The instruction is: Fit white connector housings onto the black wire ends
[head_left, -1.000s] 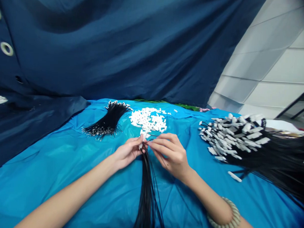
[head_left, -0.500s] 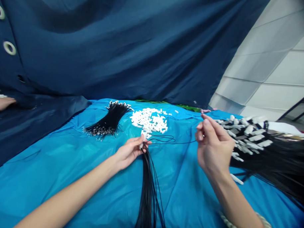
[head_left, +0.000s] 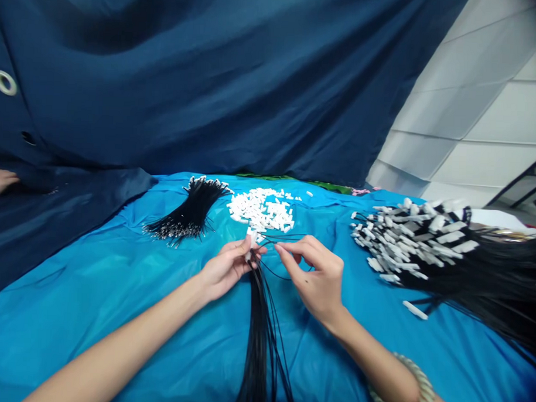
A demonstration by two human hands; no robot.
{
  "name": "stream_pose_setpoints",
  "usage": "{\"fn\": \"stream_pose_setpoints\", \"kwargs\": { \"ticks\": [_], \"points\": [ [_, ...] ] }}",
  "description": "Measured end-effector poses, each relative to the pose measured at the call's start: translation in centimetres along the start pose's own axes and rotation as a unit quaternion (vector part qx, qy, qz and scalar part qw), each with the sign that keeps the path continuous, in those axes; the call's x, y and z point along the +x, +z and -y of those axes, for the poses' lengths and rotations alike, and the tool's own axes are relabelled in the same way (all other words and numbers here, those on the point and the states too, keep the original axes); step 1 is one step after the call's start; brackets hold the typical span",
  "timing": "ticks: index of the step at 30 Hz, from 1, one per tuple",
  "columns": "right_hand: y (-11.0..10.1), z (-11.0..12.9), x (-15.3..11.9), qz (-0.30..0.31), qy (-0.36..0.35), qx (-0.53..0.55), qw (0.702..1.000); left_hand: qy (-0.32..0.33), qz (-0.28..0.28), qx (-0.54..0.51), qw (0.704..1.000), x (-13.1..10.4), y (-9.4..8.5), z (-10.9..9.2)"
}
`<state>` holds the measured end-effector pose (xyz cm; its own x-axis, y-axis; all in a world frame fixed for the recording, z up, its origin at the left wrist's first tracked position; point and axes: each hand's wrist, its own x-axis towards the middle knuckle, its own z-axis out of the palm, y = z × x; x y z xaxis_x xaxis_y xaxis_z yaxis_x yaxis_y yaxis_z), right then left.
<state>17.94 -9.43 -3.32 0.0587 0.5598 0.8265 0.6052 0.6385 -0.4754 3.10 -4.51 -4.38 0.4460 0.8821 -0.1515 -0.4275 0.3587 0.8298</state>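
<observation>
Dark blue curtain (head_left: 237,82), hung behind the far edge of the surface. Blue cloth (head_left: 157,338), creased, forming the surface. Large heap of black cords (head_left: 480,279) with white tags, spread at the right edge. Long bunch of black cords (head_left: 257,329), running from the left hand (head_left: 226,270) to the near edge. Right hand (head_left: 320,276), bracelet (head_left: 404,387) on its arm, over the middle of the surface. Small cord bundle (head_left: 184,213), white-tipped, by the far left corner. Pile of white pieces (head_left: 261,209), loose, toward the far edge, just beyond the left fingertips. Another person's hand (head_left: 0,183), beyond the left edge. White piece (head_left: 249,238), pinched between left thumb and fingers, the long bunch hanging below it. Thin black cord (head_left: 278,276), looped between the hands, right thumb and forefinger meeting on it. Risks, as judged: the loop may snag among neighbouring strands if drawn askew; a slackened left pinch may let the bunch slip; a brush of the fingers may scatter the pile. Unclear: the cord's tip, too fine to make out; the left fingers' undersides, hidden; the long bunch and right-hand heap, cut off by the frame.
</observation>
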Motion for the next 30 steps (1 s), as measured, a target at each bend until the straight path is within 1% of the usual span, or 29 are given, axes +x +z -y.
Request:
{"fn": "stream_pose_setpoints", "kwargs": {
  "ticks": [12,24,27,30],
  "points": [
    [0.04,-0.16,-0.02,0.003,-0.006,-0.014,1.0,-0.002,0.008,0.002,1.0,0.0,-0.07,0.11],
    [0.18,-0.34,-0.1,-0.005,-0.055,-0.034,0.998,-0.014,0.0,0.011,1.0,-0.08,0.08,-0.06],
    [0.13,-0.52,-0.21,0.005,-0.069,-0.055,0.996,-0.018,0.008,0.02,1.0,-0.04,-0.03,-0.04],
    [-0.02,-0.69,-0.22,0.022,-0.079,-0.113,0.99,-0.021,0.026,0.039,0.999,-0.03,-0.18,-0.01]
  ]
}}
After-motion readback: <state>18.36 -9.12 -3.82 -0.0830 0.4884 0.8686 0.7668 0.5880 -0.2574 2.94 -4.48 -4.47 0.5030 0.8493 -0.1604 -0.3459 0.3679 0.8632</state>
